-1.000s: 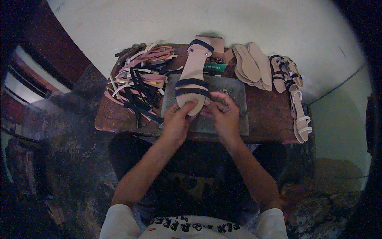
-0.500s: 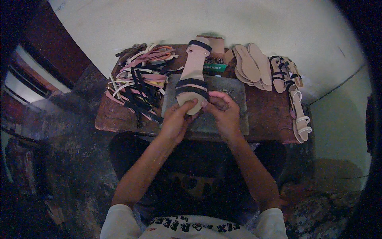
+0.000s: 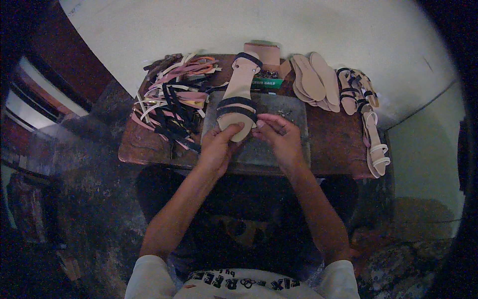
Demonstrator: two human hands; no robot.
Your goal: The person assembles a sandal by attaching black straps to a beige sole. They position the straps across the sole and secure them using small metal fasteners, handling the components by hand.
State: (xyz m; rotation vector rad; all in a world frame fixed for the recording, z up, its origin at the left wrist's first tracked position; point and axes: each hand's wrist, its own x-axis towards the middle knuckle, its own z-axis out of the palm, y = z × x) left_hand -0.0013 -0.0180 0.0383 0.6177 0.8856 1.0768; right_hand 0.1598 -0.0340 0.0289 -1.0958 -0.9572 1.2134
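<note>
A sandal (image 3: 236, 85) with a beige-pink sole and black straps is held over the table, heel away from me, toe toward me. My left hand (image 3: 218, 147) grips its toe end, thumb lying on top of the sole and fingers underneath. At the sandal's right edge, the thumb and fingers of my right hand (image 3: 281, 137) close around the end of the lower black toe strap (image 3: 238, 110). Exactly what lies between those fingertips is small and hard to make out. Beneath the sandal is a grey slab (image 3: 285, 149).
Loose straps (image 3: 177, 94) are heaped on the left of the wooden table (image 3: 338, 154). Behind the sandal stands an opened green box (image 3: 269, 83) of small nails. To the right are beige soles (image 3: 318, 79), black-strapped sandals (image 3: 349, 92) and a white-strapped sandal (image 3: 377, 149). A wall rises behind.
The sandal and my left hand have shifted slightly left, and its heel now tips a little lower. My right hand stays at the strap's end, its fingers slightly more spread.
</note>
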